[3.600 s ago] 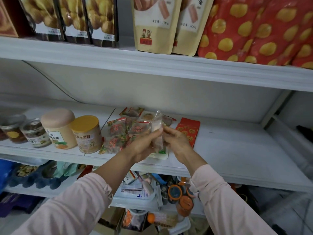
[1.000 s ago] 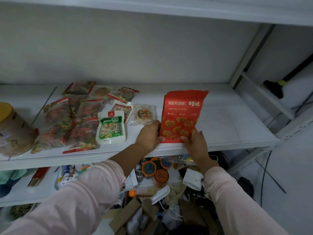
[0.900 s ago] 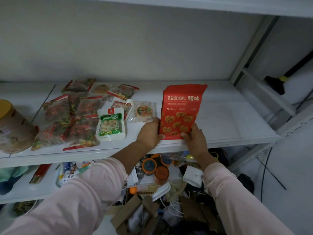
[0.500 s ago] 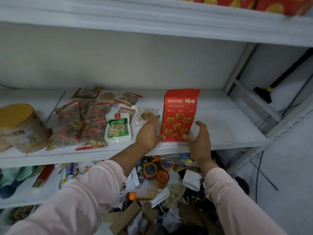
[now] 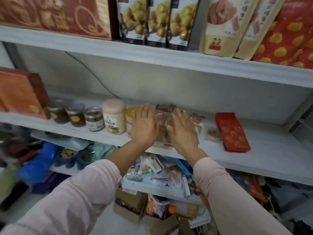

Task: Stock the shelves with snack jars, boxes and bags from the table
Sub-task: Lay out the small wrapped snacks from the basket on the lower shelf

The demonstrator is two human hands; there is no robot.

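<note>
Head view shows the left hand (image 5: 145, 128) and right hand (image 5: 183, 131) side by side, fingers straight and spread, holding nothing, palms over the pile of small snack packets (image 5: 163, 119) on the middle shelf (image 5: 271, 150); whether they touch it is too blurred to tell. A red bag (image 5: 232, 132) lies flat just right of the pile, and jars (image 5: 94, 118) stand to its left.

A thin dark cable (image 5: 94, 77) was seen draped across the grey back wall (image 5: 186, 92). Lower down, a crumpled blue plastic bag (image 5: 39, 163) was stuffed near a teal cloth (image 5: 103, 150), and a white tray (image 5: 152, 189) was piled with small white cartons (image 5: 155, 164), all pretty blurry. Open brown cardboard boxes (image 5: 128, 207) were left on the pale floor (image 5: 108, 224) underneath.
</note>
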